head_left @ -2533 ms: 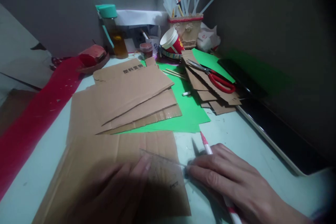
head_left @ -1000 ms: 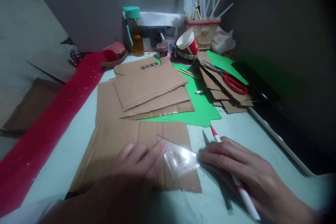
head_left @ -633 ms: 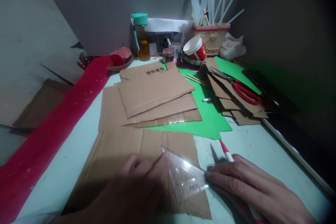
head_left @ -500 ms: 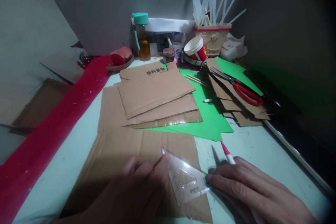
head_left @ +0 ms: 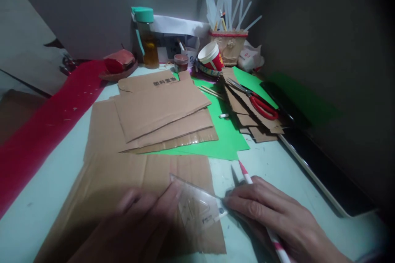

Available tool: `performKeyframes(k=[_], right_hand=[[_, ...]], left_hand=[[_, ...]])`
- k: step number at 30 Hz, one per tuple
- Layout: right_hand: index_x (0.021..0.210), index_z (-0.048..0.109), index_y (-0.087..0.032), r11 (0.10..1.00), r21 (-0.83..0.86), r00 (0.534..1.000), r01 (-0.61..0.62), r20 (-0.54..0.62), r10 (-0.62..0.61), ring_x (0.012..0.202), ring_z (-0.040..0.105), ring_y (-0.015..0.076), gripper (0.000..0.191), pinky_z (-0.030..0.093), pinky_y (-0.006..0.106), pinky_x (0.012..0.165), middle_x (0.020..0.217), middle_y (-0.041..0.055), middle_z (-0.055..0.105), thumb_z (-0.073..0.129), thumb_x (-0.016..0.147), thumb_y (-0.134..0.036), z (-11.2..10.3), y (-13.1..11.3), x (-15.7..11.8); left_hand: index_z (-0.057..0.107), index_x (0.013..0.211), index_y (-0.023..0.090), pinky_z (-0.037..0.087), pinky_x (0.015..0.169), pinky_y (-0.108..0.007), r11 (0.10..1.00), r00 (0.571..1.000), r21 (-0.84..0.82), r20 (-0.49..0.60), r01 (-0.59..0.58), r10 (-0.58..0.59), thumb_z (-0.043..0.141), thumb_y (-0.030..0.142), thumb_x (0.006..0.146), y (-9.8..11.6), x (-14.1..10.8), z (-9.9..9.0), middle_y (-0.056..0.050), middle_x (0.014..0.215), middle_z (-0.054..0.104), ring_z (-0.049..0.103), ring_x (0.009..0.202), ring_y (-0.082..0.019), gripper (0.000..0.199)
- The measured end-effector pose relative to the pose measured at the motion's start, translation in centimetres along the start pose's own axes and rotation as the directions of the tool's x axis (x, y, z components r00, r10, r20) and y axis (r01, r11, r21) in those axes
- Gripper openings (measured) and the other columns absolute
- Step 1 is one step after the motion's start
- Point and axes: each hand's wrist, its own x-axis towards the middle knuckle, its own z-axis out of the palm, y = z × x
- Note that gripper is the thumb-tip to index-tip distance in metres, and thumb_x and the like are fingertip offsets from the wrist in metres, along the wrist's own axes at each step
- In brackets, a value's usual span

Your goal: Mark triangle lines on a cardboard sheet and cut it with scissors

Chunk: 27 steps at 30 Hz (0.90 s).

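A clear plastic set square [head_left: 200, 209] lies over the right part of a large brown cardboard sheet [head_left: 123, 176]. My left hand [head_left: 138, 222] grips its left corner, the fingers closed together on it. At the other end, the fingertips of my right hand [head_left: 274, 213] touch its right corner, just beyond the edge of the cardboard. That hand is closed and also carries a white marker with a red tip [head_left: 243, 167], slanting up and away from the table. The palms and the undersides of both hands are hidden.
Smaller cardboard pieces [head_left: 163, 111] and green paper [head_left: 226, 135] lie ahead. Red-handled scissors [head_left: 263, 108] rest on cardboard strips, with a dark flat device [head_left: 327, 172] to the right. A bottle [head_left: 149, 49], a paper cup [head_left: 211, 57] and a basket of straws [head_left: 230, 47] stand behind.
My view has turned right, so everything sits farther left in the picture. Both hands remain on the set square, and more of the marker shows under the right hand.
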Motion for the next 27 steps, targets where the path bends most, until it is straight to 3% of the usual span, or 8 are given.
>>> performKeyframes(k=[4,6,9,12,15,20,23,27], right_hand=[[0.145,0.064,-0.021,0.997,-0.066,0.999,0.031,-0.032,-0.033,0.102,0.073,0.0233,0.038,0.063,0.039,0.093,0.121,0.0123,0.077,0.041,0.120,-0.039,-0.1,0.1,-0.5],[0.149,0.064,-0.025,0.997,-0.078,0.997,0.009,-0.072,-0.015,0.107,0.076,0.0248,0.041,0.063,0.039,0.097,0.127,0.0107,0.078,0.046,0.118,-0.044,-0.1,0.1,-1.3],[0.152,0.062,-0.037,0.983,-0.049,0.959,-0.178,-0.233,0.162,0.131,0.072,0.0273,0.041,0.059,0.035,0.111,0.148,0.0065,0.071,0.058,0.111,-0.035,-0.2,-0.2,-2.1],[0.137,0.067,-0.043,0.961,0.174,0.895,-0.215,-0.359,0.265,0.143,0.063,0.0324,0.029,0.056,0.040,0.115,0.134,0.0055,0.074,0.053,0.112,-0.050,-0.8,-1.0,-0.6],[0.120,0.070,-0.043,0.889,0.397,0.919,-0.229,-0.214,0.332,0.125,0.069,0.0253,0.030,0.059,0.033,0.103,0.123,0.0010,0.072,0.047,0.114,-0.062,-1.4,-1.9,3.3],[0.092,0.062,-0.026,0.726,0.650,0.953,-0.224,-0.008,0.302,0.085,0.070,0.0139,0.030,0.055,0.025,0.074,0.092,-0.0019,0.070,0.057,0.114,-0.046,-1.0,-2.7,9.4],[0.088,0.061,-0.024,0.691,0.689,0.957,-0.221,0.015,0.291,0.079,0.067,0.0131,0.032,0.052,0.025,0.067,0.089,-0.0006,0.072,0.062,0.112,-0.045,-0.3,-2.4,10.4],[0.089,0.063,-0.024,0.739,0.637,0.957,-0.220,-0.005,0.289,0.080,0.067,0.0141,0.030,0.052,0.026,0.066,0.092,0.0004,0.073,0.062,0.111,-0.044,-0.2,-2.1,10.4]], left_hand=[[0.063,0.146,0.014,0.038,0.100,-0.046,0.998,0.999,-0.049,-0.026,0.044,-0.046,0.034,0.031,0.122,0.2,0.0,0.2,-0.004,0.150,0.065,0.056,0.116,-0.022,0.041],[0.065,0.139,0.016,0.039,0.099,-0.044,0.994,0.996,-0.071,-0.034,0.080,-0.082,0.032,0.027,0.122,0.5,0.3,0.2,-0.002,0.145,0.071,0.057,0.111,-0.020,0.039],[0.067,0.129,0.021,0.040,0.100,-0.040,0.986,0.988,-0.088,-0.050,0.139,-0.144,0.027,0.021,0.123,0.8,0.5,-0.1,0.002,0.141,0.074,0.059,0.108,-0.016,0.041],[0.069,0.127,0.022,0.039,0.103,-0.040,0.993,0.993,-0.015,-0.006,0.114,-0.114,0.027,0.018,0.121,0.9,0.3,-0.6,0.002,0.141,0.073,0.059,0.112,-0.017,0.042],[0.070,0.128,0.023,0.039,0.105,-0.044,0.998,0.997,0.027,0.060,0.052,-0.054,0.032,0.021,0.120,0.8,0.2,-0.8,0.000,0.142,0.073,0.058,0.123,-0.020,0.039],[0.069,0.126,0.024,0.042,0.102,-0.037,0.995,0.995,0.017,-0.004,0.098,-0.098,0.026,0.020,0.121,0.7,0.5,-0.7,0.002,0.135,0.076,0.060,0.114,-0.015,0.044],[0.073,0.123,0.025,0.047,0.102,-0.035,0.991,0.992,0.033,-0.028,0.128,-0.127,0.037,0.022,0.118,0.8,0.8,-0.9,-0.002,0.136,0.075,0.063,0.113,-0.019,0.036],[0.068,0.144,0.026,0.053,0.107,-0.042,0.985,0.983,0.056,0.076,0.166,-0.170,0.059,0.035,0.110,0.9,1.3,-1.0,-0.011,0.142,0.072,0.064,0.122,-0.029,0.037]])
